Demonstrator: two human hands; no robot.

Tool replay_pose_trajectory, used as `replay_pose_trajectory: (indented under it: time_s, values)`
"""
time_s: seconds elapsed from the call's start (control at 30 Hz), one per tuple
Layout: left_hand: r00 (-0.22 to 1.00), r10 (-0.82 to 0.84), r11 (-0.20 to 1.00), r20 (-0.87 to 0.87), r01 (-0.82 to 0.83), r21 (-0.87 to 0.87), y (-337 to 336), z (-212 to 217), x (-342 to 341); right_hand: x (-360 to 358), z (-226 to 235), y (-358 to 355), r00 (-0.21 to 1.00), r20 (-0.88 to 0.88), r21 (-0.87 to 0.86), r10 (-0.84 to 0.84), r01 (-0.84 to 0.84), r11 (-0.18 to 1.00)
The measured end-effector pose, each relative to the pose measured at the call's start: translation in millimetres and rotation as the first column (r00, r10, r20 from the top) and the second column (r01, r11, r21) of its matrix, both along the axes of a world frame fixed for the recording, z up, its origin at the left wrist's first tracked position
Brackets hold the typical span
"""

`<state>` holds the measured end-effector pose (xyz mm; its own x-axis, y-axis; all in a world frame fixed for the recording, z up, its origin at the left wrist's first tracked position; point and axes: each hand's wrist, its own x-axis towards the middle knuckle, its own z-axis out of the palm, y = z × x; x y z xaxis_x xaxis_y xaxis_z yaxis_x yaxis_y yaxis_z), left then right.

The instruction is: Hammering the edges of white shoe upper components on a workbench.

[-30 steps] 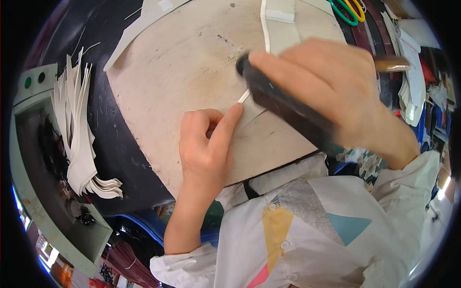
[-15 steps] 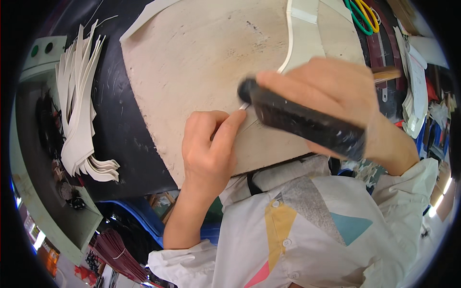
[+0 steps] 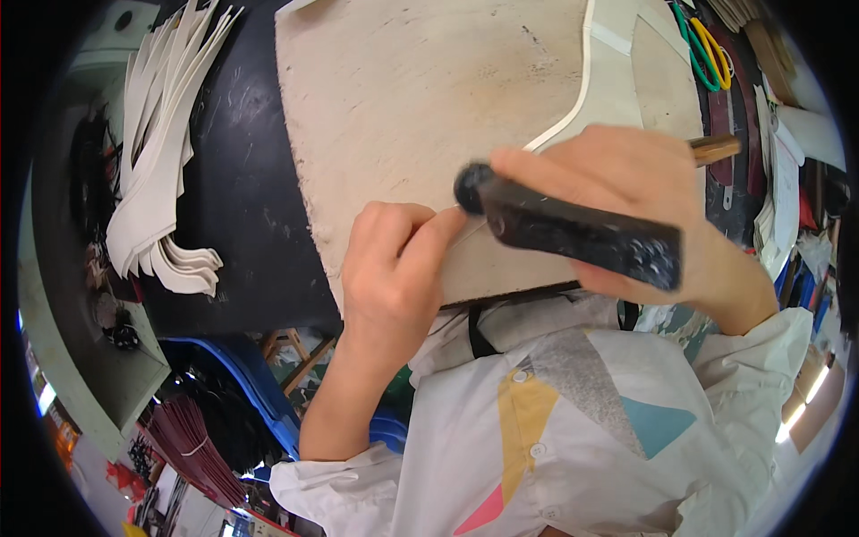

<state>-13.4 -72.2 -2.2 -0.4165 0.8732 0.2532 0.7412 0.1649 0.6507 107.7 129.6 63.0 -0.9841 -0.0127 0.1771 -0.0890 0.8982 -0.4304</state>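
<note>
White cut pieces (image 3: 154,183): upper left. Centre: left hand (image 3: 394,255) at the edge of the pale workpiece (image 3: 613,98), which runs upper right; pinch cannot be determined. Right of centre: right hand (image 3: 640,192) grasps black tool (image 3: 582,228). Keep left fingertips clear of its rounded end.

Hammer (image 3: 582,231): scuffed black head, rounded end to the left, brown wooden handle; head slants over the cream piece (image 3: 613,80), contact unclear. Cream piece: flat, partly covered, its pale edge curving from upper right toward centre.
</note>
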Motion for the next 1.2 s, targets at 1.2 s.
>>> replay_pose_trajectory:
  time_s: [1.2]
  values:
    - [0.991,0.057,0.998,-0.123,-0.059,-0.012,-67,-1,-2,-36,-1,-39,0.972,-0.044,-0.068,0.229,-0.232,0.97]
